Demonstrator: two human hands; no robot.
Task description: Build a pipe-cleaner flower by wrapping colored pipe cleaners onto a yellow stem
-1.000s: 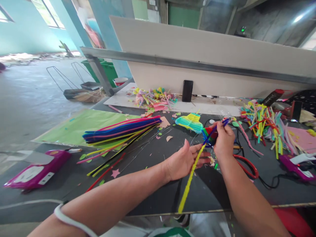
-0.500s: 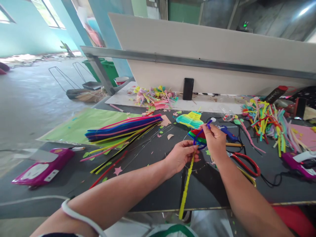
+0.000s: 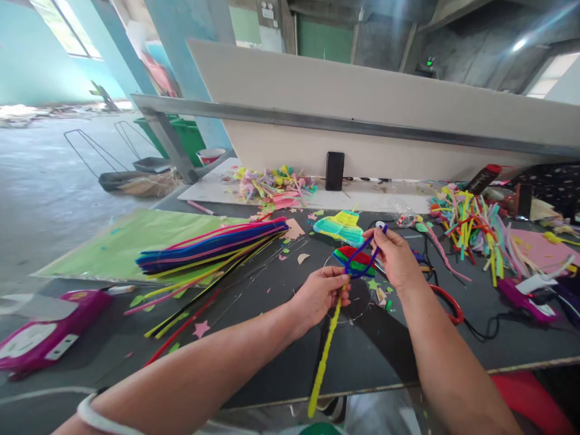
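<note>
Head view: left hand (image 3: 317, 295) tight on yellow stem (image 3: 324, 356); right hand (image 3: 397, 258), blue stem (image 3: 368, 257).

phone (image 3: 334, 171) upright against board (image 3: 408, 103) | pipe-cleaner bundle (image 3: 212, 244) (fanned out) partly over green sheet (image 3: 113, 248) | red scissors (image 3: 448, 302)

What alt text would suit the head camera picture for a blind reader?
Over a dark craft table, a person's left hand pinches a yellow pipe cleaner while the right hand holds a blue pipe cleaner looped at a small red-and-green woven piece. A bundle of pipe cleaners lies at left.
</note>
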